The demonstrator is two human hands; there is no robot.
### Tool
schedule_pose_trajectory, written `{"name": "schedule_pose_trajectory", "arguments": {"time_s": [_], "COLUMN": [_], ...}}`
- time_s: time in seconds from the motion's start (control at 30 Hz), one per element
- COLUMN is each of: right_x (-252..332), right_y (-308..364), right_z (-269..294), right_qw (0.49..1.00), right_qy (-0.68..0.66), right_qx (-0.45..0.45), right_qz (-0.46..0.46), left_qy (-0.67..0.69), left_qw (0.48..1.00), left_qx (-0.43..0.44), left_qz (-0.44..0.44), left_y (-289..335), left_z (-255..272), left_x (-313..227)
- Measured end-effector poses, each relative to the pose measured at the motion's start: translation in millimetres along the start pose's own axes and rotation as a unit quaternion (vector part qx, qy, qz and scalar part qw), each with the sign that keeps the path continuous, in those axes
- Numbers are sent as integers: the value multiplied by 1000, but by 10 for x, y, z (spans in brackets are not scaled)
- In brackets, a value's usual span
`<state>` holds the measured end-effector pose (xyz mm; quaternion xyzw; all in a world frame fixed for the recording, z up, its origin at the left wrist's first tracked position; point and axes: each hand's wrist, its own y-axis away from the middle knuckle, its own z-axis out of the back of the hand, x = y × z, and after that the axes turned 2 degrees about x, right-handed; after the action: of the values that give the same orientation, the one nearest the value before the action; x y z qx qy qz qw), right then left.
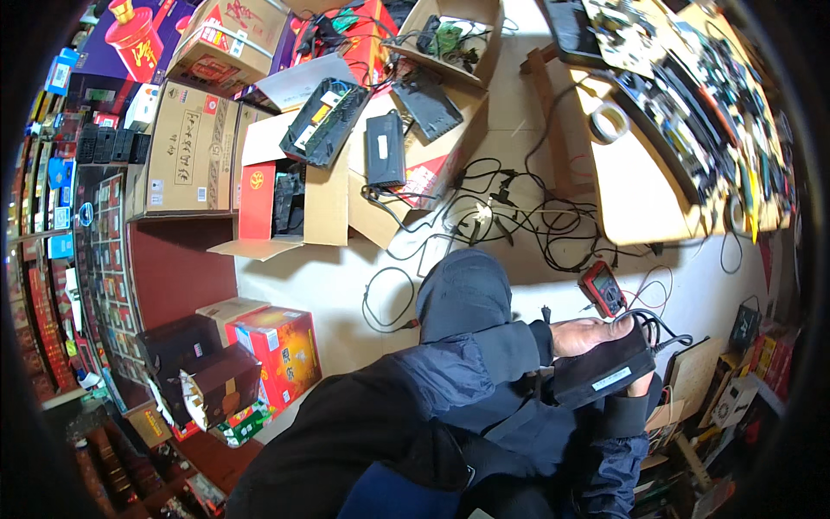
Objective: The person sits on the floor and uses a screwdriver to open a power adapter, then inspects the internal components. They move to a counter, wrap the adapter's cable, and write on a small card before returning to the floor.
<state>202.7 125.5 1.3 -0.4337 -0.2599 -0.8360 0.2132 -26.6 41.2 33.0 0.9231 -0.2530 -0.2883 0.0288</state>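
Note:
Both my hands hold a black power adapter (596,372), a boxy brick with a white label on its side. My left hand (581,336) grips its upper left edge, fingers partly hidden behind it. My right hand (640,385) wraps its lower right end, mostly hidden by the casing. Black cable (654,327) loops out of the adapter's right end. Just beyond it, a red multimeter (603,288) lies on the floor with thin leads trailing to the right.
Tangled black cables (510,216) spread over the pale floor ahead. A wooden workbench (644,208) at the upper right carries tools, parts and a tape roll (609,122). Open cardboard boxes (326,203) hold more black adapters (385,149). A red and yellow carton (281,350) stands left.

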Motion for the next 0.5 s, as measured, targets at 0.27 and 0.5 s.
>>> {"name": "schedule_pose_trajectory", "arguments": {"time_s": [0.27, 0.5], "right_x": [1401, 3452], "right_y": [-88, 120], "right_z": [-39, 4], "right_qw": [929, 951], "right_qy": [-276, -164], "right_qx": [28, 188], "right_qz": [-245, -184], "left_qy": [288, 389], "left_qw": [944, 874], "left_qx": [-154, -199], "left_qz": [-47, -212], "left_y": [768, 2230], "left_z": [-317, -1898], "left_x": [-150, -902]}}
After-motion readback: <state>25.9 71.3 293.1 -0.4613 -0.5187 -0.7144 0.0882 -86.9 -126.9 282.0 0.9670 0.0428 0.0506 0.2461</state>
